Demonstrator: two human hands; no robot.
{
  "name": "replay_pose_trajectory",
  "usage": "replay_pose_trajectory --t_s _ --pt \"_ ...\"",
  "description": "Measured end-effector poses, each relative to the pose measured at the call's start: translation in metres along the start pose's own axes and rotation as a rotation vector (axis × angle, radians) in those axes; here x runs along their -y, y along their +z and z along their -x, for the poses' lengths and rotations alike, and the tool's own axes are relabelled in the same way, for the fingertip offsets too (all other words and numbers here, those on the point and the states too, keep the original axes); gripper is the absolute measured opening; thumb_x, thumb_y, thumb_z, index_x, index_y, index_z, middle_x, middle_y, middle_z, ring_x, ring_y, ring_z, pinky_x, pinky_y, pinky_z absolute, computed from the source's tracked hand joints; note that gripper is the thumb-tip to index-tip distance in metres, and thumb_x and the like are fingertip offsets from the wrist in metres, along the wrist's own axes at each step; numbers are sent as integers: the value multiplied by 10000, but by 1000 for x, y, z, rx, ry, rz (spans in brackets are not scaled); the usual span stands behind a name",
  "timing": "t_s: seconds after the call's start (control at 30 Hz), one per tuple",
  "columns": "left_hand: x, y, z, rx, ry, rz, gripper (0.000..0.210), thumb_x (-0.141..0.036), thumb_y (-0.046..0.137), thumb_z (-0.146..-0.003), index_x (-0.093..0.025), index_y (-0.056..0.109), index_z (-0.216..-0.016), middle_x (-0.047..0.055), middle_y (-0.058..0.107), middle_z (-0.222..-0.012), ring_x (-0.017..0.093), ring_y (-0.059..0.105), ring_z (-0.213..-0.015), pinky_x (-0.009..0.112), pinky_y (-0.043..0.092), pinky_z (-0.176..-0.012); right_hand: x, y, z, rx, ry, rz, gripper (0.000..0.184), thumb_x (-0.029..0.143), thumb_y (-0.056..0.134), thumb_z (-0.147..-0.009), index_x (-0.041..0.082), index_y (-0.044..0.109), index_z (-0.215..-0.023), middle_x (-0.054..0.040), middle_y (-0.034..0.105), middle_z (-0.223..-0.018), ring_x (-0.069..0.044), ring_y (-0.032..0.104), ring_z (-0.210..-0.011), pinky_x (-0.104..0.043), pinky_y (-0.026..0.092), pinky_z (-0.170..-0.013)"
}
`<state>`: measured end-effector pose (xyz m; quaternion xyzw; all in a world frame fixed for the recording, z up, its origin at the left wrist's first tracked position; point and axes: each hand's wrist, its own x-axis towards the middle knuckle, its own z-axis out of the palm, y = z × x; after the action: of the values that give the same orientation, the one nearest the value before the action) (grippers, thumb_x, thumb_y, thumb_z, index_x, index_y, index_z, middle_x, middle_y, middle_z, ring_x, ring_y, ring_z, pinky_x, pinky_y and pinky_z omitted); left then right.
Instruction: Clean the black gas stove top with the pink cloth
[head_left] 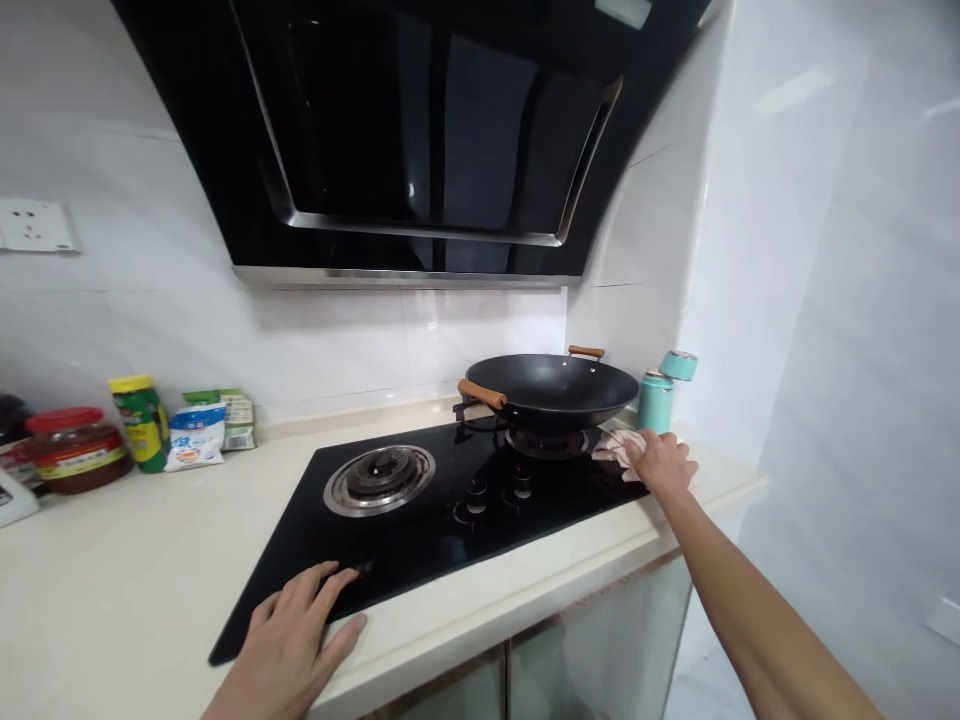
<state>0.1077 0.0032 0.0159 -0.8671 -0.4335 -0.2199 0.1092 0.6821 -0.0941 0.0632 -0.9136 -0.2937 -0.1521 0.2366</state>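
Note:
My right hand is closed on a pale pinkish cloth, pressing it to the right end of the black glass gas stove. Just behind that cloth, a black wok with wooden handles sits over the right burner. My left hand rests with fingers spread on the stove's front left corner and holds nothing. Between the hands are two control knobs and the uncovered left burner. A turquoise bottle stands close behind my right hand.
Overhead hangs a black range hood. On the left of the white counter stand a red-lidded jar, a green and yellow container and small packets. A tiled wall rises at the right.

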Motion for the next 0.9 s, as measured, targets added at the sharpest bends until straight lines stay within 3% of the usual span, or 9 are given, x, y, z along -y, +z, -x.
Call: replay_pose_trajectory --t_s 0.17,0.33,0.5,0.7,0.9 --pt "-1 -2 0 -11 8 -10 462 -562 505 -920 -343 668 -1293 82 655 -1365 317 603 -1259 488 469 -1017 23 23 -14 106 -31 7 545 652 362 -973 344 660 -1309 -134 548 -1293 -398 458 -1249 -668 330 -995" --pt "-6 -4 0 -8 18 -16 473 -547 474 -941 -321 653 -1316 92 643 -1379 309 586 -1269 483 442 -1025 24 20 -3 132 -125 55 541 650 368 -973 370 631 -1354 -135 542 -1287 -395 459 -1244 -645 356 -982" --pt "-10 -4 0 -35 44 -30 481 -532 444 -955 -293 656 -1314 112 652 -1364 311 581 -1274 483 440 -1010 33 4 40 73 -239 94 438 507 426 -985 348 648 -1328 -145 521 -1274 -373 455 -1227 -572 400 -944" --pt "-16 -5 1 -70 66 -20 488 -500 445 -962 -239 663 -1313 135 649 -1356 326 569 -1289 493 424 -1031 50 -20 105 68 -357 105 384 462 470 -969 330 691 -1254 -132 539 -1153 -325 503 -1110 -462 412 -894" --pt "-18 -5 1 -89 86 -25 496 -439 424 -975 -177 656 -1326 180 639 -1346 347 558 -1289 514 426 -1005 88 -34 178 85 -497 47 360 447 549 -930 362 669 -1259 -92 544 -1134 -262 519 -1015 -377 388 -873"
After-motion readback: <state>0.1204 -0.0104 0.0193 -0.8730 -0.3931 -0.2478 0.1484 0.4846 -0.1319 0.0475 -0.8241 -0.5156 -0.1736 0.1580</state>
